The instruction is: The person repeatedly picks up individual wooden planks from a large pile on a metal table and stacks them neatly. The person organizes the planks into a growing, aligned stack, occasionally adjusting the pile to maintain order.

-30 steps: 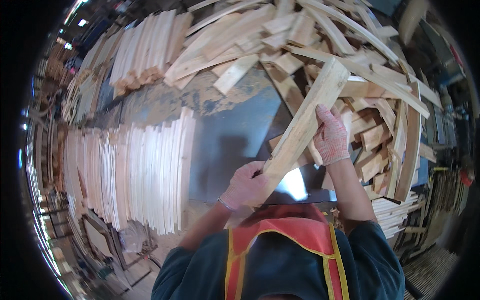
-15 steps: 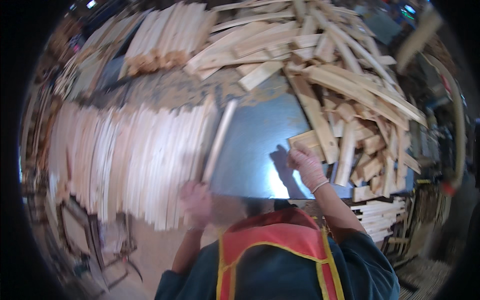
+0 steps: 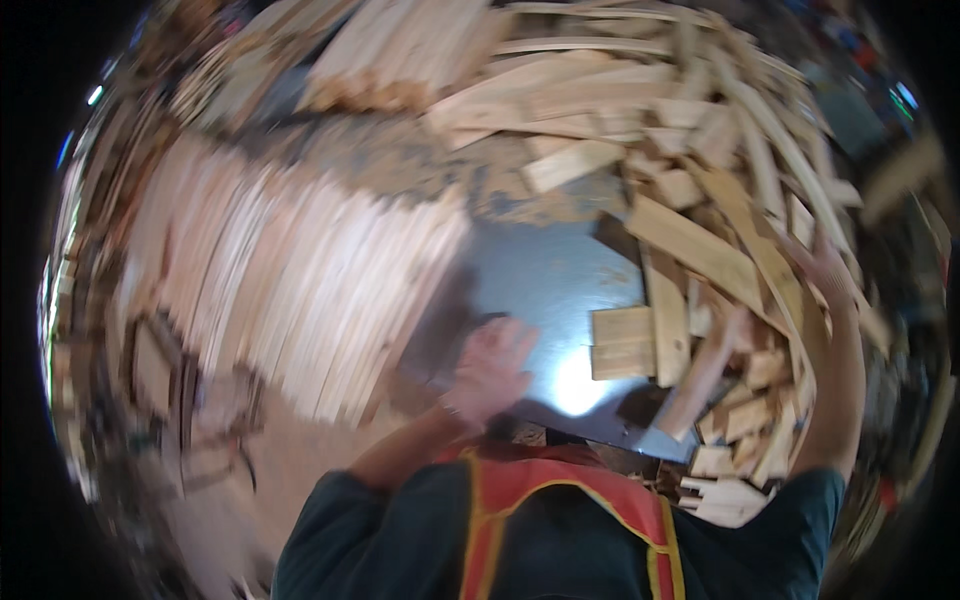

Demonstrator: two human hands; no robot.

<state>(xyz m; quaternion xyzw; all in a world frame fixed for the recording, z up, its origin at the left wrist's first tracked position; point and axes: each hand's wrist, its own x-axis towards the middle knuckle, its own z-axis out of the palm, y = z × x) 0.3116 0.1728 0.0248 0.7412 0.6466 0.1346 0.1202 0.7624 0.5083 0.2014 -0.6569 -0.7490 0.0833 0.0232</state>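
My left hand [image 3: 495, 362], fingers spread and blurred, hovers over or rests on the near part of the dark metal tabletop [image 3: 540, 260]; nothing shows in it. To its left stands a long row of narrow wooden strips [image 3: 310, 280], set side by side. My right hand [image 3: 828, 270] reaches into the heap on the right, its fingers closed at the edge of a long wooden board [image 3: 768, 255]; blur hides the exact grip. Between my hands, a short squarish wooden piece [image 3: 620, 342] lies flat beside a narrower upright-lying board [image 3: 665, 310].
Loose offcuts [image 3: 745, 415] pile up at the right edge of the table. Long boards [image 3: 570, 95] lie crosswise at the back, next to a stack of wooden strips [image 3: 400, 55]. Sawdust [image 3: 400, 160] covers the far tabletop. A frame-like stand [image 3: 160, 370] is at the left.
My right hand has moved from the squarish piece out to the heap, where a long board has turned. My left hand has left a narrow strip by the row and opened. The view has swung.
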